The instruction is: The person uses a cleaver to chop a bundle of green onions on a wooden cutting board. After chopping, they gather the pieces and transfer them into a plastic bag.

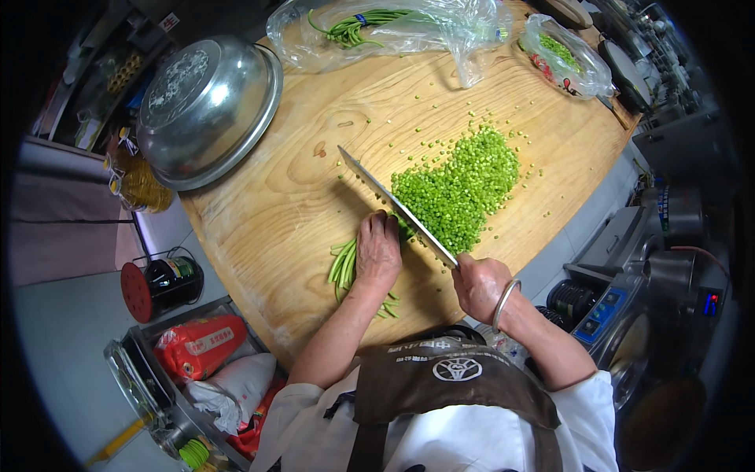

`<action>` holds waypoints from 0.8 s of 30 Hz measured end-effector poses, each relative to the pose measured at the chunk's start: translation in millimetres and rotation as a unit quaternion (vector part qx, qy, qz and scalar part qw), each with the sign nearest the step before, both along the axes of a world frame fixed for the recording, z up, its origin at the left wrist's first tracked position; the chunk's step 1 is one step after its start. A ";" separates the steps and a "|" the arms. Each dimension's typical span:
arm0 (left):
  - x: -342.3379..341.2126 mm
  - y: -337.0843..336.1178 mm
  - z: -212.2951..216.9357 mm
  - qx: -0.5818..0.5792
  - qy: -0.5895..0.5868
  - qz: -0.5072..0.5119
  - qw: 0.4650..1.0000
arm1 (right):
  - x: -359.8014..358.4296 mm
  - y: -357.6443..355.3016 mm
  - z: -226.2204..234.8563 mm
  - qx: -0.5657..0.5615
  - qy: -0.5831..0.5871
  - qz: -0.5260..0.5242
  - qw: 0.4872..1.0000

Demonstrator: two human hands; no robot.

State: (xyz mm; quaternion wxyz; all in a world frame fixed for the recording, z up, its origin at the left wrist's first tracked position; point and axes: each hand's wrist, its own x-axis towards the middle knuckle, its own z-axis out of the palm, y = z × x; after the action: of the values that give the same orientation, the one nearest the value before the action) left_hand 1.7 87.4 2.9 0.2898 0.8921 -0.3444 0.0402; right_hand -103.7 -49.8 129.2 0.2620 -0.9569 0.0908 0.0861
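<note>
My right hand (480, 285), with a bangle on its wrist, is closed round the handle of a large kitchen knife (403, 211). The blade slants up and to the left, its edge side beside my left fingers. Under my left hand (378, 250) lies a bunch of long green beans (344, 266); the fingers are curled and pressed down on it. Cut bean ends stick out to the left of the hand and below it. To the right of the blade spreads a heap of finely chopped green beans (464, 185), with loose bits scattered about it on the wooden table (267, 228).
A big upturned metal basin (208, 110) covers the table's far left. At the far edge, a clear plastic bag (440, 39) holds whole long beans (362, 27). Another bag (566, 59) with green and red pieces lies far right. Oil bottles (138, 177) stand beyond the left edge.
</note>
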 end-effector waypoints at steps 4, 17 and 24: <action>0.5 0.0 1.4 -0.013 0.011 -0.005 1.000 | 0.4 0.3 2.1 -0.006 0.053 0.004 0.999; 0.7 0.1 10.4 0.053 0.072 -0.017 0.996 | 34.2 -4.3 -42.5 0.000 0.041 0.016 0.999; 2.7 -0.1 1.3 0.001 0.002 0.000 1.000 | 15.6 -1.4 -3.2 -0.004 0.029 0.018 0.999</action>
State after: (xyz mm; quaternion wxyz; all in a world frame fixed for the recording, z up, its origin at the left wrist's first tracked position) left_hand 4.3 87.3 4.2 0.2898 0.8924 -0.3438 0.0381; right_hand -88.1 -51.3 126.0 0.2535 -0.9566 0.0817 0.1181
